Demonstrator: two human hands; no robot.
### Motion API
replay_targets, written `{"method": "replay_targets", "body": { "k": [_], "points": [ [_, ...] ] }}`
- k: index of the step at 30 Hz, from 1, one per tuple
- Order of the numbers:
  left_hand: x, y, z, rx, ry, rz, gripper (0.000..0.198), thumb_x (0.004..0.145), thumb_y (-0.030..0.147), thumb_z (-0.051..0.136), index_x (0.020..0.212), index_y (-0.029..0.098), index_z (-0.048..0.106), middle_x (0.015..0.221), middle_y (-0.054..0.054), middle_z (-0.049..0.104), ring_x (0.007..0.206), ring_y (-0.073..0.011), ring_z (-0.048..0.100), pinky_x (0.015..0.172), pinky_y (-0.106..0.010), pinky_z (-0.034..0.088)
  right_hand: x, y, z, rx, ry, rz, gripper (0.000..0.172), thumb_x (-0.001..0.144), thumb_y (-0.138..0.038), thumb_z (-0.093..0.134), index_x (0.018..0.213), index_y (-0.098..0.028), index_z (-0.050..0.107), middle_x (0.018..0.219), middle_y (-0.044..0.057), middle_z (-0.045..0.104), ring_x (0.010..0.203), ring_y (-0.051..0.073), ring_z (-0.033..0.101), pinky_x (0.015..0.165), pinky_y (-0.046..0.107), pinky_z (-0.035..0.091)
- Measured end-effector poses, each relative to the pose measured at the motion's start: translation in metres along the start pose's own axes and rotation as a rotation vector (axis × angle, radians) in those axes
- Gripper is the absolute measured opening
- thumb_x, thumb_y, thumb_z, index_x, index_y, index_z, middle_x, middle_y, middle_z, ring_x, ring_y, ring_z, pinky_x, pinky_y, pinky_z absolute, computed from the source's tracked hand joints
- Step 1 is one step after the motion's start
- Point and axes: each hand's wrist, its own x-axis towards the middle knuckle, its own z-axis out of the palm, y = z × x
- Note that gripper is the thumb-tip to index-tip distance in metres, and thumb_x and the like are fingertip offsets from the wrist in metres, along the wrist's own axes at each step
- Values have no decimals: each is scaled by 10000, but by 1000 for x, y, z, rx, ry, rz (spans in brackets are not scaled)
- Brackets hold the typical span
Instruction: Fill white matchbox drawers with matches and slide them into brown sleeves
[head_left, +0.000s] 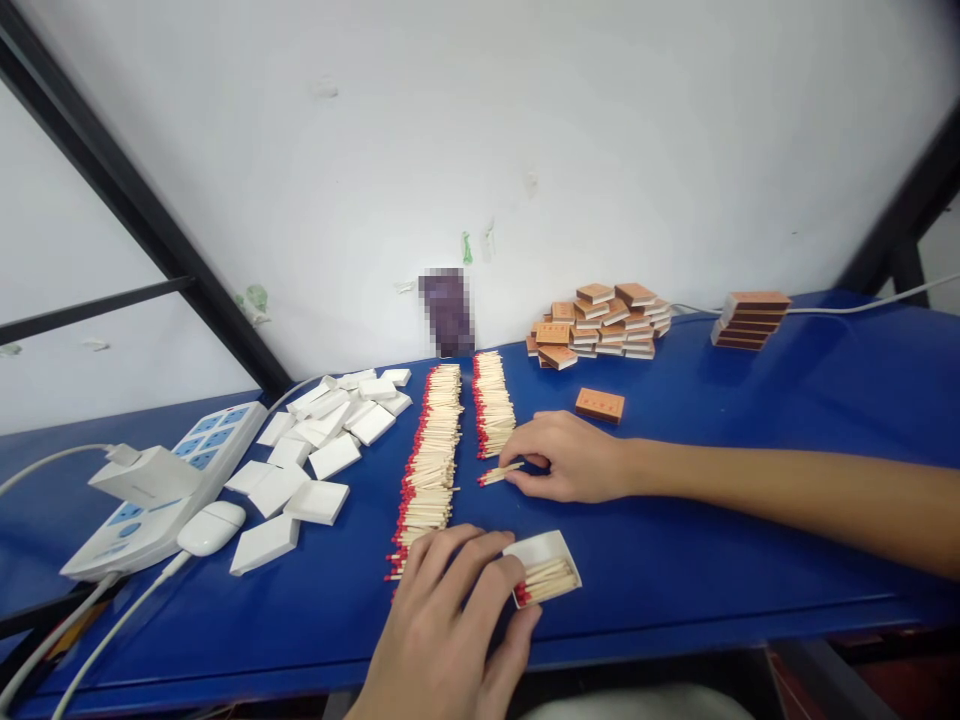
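Observation:
My left hand grips the left end of a white matchbox tray near the table's front edge. Red-tipped matches lie in the tray's near half, and its far half shows bare white card. My right hand pinches a few matches between thumb and fingertips, just in front of the shorter row of matches. A longer row of matches runs to its left, heads pointing left, with its near end partly hidden behind my left hand.
White trays lie heaped at the left, beside a power strip with a charger and a white earphone case. Orange matchbox sleeves are piled along the wall. One matchbox lies alone; a stack stands farther right.

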Motion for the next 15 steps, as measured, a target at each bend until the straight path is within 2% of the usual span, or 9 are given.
{"method": "replay_targets", "body": {
  "k": [9,15],
  "points": [
    [-1,0,0,-14,-12,3,183,935,172,625,1114,208,619,1163,-53,703,1088,-239,599,958,-397,494,-2,1,2,3,50,-10,106,808,-188,610,840,-171,710,668,-20,624,586,115,515,625,258,346],
    [1,-1,1,-21,-10,10,187,930,160,628,1113,200,621,1165,-50,698,1091,-229,589,964,-387,481,-3,0,-1,18,43,-79,215,850,-193,559,946,-173,750,721,6,680,618,134,558,644,271,376]
  ]
}}
